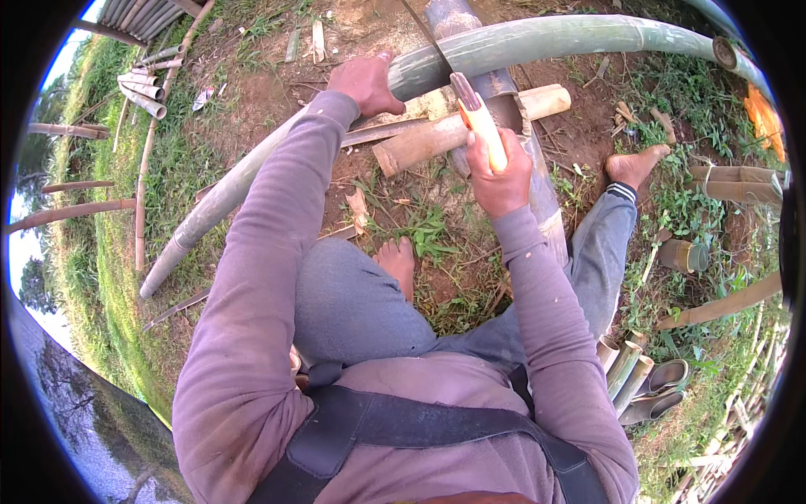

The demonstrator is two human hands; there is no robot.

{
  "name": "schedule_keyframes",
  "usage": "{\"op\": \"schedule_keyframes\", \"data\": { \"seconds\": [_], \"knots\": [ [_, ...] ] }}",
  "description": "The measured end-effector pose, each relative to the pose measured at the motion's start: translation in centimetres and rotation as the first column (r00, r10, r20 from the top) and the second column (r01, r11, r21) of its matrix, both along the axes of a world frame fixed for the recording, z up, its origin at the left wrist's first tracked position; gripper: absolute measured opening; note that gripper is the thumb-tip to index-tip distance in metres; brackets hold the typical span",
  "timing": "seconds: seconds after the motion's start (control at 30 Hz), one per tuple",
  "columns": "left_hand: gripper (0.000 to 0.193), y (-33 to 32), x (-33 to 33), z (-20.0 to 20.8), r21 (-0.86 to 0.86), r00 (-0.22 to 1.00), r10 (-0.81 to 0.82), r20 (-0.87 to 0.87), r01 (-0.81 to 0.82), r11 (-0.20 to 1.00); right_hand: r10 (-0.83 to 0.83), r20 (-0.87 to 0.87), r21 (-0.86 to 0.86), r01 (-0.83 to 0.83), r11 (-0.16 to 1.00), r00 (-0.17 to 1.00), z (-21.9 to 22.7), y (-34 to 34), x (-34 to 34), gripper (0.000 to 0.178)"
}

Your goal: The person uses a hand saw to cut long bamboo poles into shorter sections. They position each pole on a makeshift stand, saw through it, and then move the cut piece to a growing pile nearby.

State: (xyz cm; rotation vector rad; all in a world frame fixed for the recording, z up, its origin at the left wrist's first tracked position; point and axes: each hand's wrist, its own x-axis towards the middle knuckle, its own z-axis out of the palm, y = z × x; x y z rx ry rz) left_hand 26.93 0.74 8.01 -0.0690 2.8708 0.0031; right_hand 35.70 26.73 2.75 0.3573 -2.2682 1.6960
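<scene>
A long green bamboo pole [554, 39] crosses in front of me, bending through the fisheye from lower left to upper right. My left hand [363, 85] is wrapped over it, left of the saw blade. My right hand [502, 178] grips the orange and pale handle of a handsaw [484, 134]. The saw's thin dark blade [430, 38] runs up and left across the pole, against its side; how deep it sits in the bamboo cannot be made out. Beneath the pole lies a thicker greyish bamboo log [546, 206], pointing away from me between my legs.
A short cut bamboo piece [420, 148] lies near the log. Bamboo offcuts [625, 370] and a pair of shoes [659, 395] sit at lower right. An orange cloth or bag [762, 122] is at far right. A rack of bamboo poles [143, 17] stands upper left. My bare feet rest on grassy soil.
</scene>
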Motion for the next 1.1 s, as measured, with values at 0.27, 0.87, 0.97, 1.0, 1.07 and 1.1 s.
{"op": "schedule_keyframes", "data": {
  "seconds": [0.27, 0.87, 0.97, 1.0, 1.07, 1.1],
  "knots": [
    [0.094, 1.1, 0.3, -0.5, 0.052, 1.0, -0.011, 0.015, 0.01, 0.999, -0.008, 0.127, 0.007, 0.007, 1.0, 0.992, 2.0, 1.3, 1.5, 0.021],
    [0.107, -3.3, -3.8, -0.4, 0.415, 0.989, -0.139, 0.054, 0.104, 0.904, 0.059, -0.034, -0.1, -0.063, 0.993, 0.998, -4.8, 1.2, -1.3, 0.031],
    [0.11, -5.1, -3.9, -1.5, 0.405, 0.99, -0.138, 0.035, 0.112, 0.907, 0.043, 0.151, -0.049, -0.036, 0.998, 0.988, -2.2, 4.1, 6.1, 0.026],
    [0.108, -5.2, -3.7, -1.6, 0.437, 0.991, -0.132, 0.037, 0.103, 0.893, 0.031, 0.263, -0.075, -0.012, 0.997, 0.964, -1.8, 5.7, 8.8, 0.026],
    [0.106, -4.3, -3.5, -0.8, 0.479, 0.992, -0.115, 0.045, 0.08, 0.874, -0.008, 0.029, -0.013, 0.008, 1.0, 1.0, -3.3, 7.9, 11.4, 0.028],
    [0.105, -3.9, -3.4, -0.3, 0.496, 0.993, -0.109, 0.039, 0.076, 0.865, -0.017, -0.049, 0.016, 0.018, 1.0, 0.999, -3.2, 8.3, 12.0, 0.028]
  ]
}}
